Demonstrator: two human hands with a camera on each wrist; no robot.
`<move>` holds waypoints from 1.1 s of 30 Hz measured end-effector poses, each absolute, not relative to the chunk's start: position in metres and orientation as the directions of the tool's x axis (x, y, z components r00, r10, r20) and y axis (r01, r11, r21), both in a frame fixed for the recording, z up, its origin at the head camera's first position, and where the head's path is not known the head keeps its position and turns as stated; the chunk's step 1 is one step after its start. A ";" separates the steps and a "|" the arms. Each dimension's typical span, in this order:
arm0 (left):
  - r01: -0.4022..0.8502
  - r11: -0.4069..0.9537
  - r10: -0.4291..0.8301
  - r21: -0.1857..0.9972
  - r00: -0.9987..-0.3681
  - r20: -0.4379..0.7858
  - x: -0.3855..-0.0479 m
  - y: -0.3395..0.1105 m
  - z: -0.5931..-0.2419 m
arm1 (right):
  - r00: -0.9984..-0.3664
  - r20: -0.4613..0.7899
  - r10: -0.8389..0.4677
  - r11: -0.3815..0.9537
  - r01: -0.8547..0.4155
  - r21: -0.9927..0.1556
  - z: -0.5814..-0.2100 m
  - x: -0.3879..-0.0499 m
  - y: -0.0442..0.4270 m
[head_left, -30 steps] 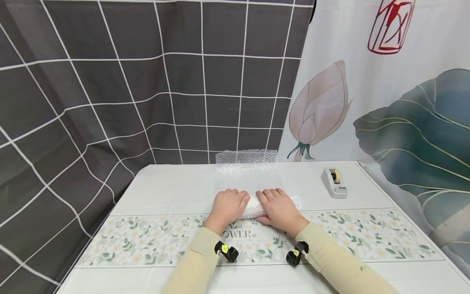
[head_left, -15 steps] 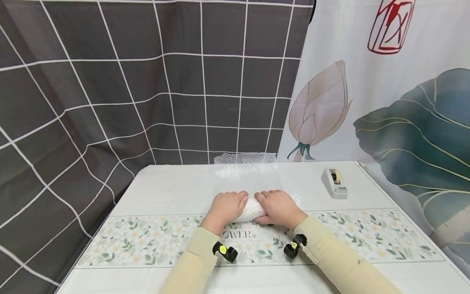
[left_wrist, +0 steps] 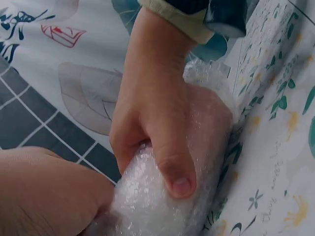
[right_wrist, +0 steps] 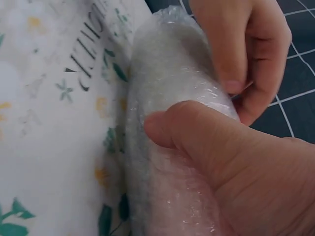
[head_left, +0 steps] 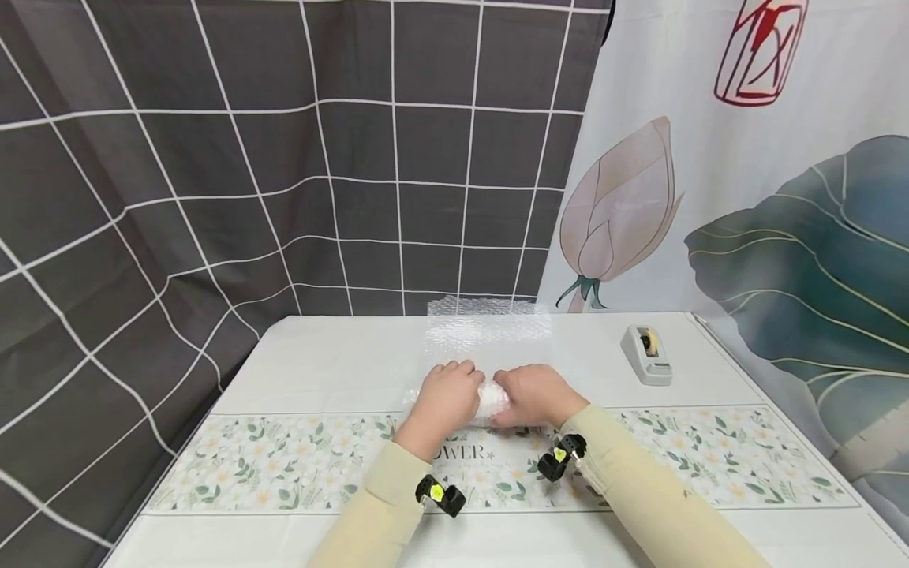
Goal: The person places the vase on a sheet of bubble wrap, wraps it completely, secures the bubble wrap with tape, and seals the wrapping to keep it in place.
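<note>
One bubble-wrap roll (head_left: 491, 401) lies mid-scene, one sheet (head_left: 488, 335) running far from it. Two hands, left hand (head_left: 446, 398) and right hand (head_left: 536, 396), grip the roll, fingers curled. One tape dispenser (head_left: 646, 355) sits far right.

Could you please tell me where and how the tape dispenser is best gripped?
Probably from above, across the long sides of the tape dispenser, using the right hand, the nearer one, once free: the body is longer than wide, and the tape roll sits exposed on top.
</note>
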State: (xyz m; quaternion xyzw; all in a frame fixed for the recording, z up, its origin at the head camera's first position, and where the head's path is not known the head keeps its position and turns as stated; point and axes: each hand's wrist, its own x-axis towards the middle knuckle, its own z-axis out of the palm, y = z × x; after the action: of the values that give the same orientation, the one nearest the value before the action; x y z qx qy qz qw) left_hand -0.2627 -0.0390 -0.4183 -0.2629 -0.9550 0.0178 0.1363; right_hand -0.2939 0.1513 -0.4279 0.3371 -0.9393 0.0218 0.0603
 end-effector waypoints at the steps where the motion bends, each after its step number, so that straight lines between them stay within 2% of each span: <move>1: 0.502 0.860 0.508 -0.091 -0.828 0.235 -0.261 -0.039 -0.418 | -0.775 0.101 -0.624 0.778 -0.628 -0.020 -0.426 -0.294 0.151; 6: 0.512 0.858 0.511 -0.037 -0.844 0.164 -0.255 -0.037 -0.419 | -0.806 -0.015 -0.591 0.799 -0.583 -0.150 -0.421 -0.300 0.149; 11: 0.489 0.866 0.500 -0.107 -0.844 0.192 -0.257 -0.031 -0.435 | -0.825 -0.137 -0.548 0.824 -0.505 -0.258 -0.419 -0.307 0.150; 17: 0.451 0.875 0.483 -0.177 -0.842 0.241 -0.263 -0.026 -0.448 | -0.832 -0.193 -0.520 0.840 -0.459 -0.289 -0.419 -0.311 0.151; 23: 0.448 0.873 0.485 -0.190 -0.835 0.259 -0.268 -0.026 -0.450 | -0.839 -0.144 -0.525 0.833 -0.472 -0.290 -0.419 -0.309 0.155; 27: 0.450 0.879 0.477 -0.159 -0.834 0.277 -0.272 -0.028 -0.450 | -0.832 -0.053 -0.552 0.808 -0.517 -0.282 -0.420 -0.309 0.156; 33: 0.460 0.880 0.474 -0.120 -0.830 0.294 -0.272 -0.032 -0.448 | -0.787 0.138 -0.601 0.779 -0.616 -0.120 -0.422 -0.302 0.158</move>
State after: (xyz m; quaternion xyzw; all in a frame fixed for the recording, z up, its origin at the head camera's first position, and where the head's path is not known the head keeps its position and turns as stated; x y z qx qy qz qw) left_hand -0.2725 -0.0315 -0.4479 -0.2442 -0.9563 0.0218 0.1593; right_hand -0.3019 0.1581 -0.4220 0.3230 -0.9419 0.0793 0.0459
